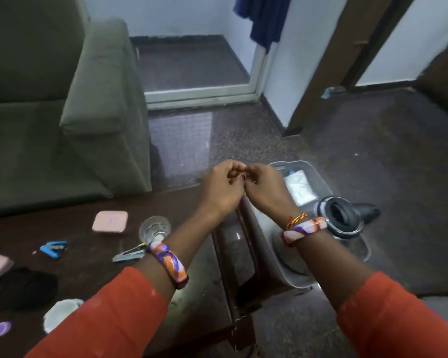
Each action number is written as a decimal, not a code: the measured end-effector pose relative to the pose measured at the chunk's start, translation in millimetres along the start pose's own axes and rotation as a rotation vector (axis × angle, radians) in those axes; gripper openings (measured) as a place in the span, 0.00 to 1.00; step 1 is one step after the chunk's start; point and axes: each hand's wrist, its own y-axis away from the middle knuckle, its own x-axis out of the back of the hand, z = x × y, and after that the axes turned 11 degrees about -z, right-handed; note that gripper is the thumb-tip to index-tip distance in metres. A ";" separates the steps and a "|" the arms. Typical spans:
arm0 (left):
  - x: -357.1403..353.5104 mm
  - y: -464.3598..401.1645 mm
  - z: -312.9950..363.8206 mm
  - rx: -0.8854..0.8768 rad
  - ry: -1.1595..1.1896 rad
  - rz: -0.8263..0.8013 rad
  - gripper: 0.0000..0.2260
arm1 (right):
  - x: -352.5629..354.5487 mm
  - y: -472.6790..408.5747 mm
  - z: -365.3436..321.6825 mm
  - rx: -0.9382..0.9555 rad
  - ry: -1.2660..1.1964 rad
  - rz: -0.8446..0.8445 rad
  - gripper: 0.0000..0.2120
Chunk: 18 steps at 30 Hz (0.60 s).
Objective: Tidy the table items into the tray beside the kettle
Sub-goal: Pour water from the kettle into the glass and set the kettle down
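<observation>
Both hands, left hand (221, 188) & right hand (265, 188), fingers curled, tips together above the worktop (88, 264) just left of the tray (318, 177); any small item pinched is hidden, can't tell. Probably abt to drop it in. Kettle (343, 218) sits in tray's near end.

Dim, bluish indoor light; soft overall blur. Glare patches shine on the floor (181, 135) beyond the table (93, 267); edges bend wide-angle.

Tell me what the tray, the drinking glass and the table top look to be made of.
Tray: translucent grey plastic, going by its soft, rounded rim. Drinking glass: clear glass, see-through with bright glints. Table top: dark, glossy, probably polished wood or laminate; it shows reflections.
</observation>
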 end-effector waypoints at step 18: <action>-139.5 -21.1 78.7 -0.032 -0.243 -0.158 0.08 | 147.3 49.8 216.4 -0.213 0.271 -0.433 0.40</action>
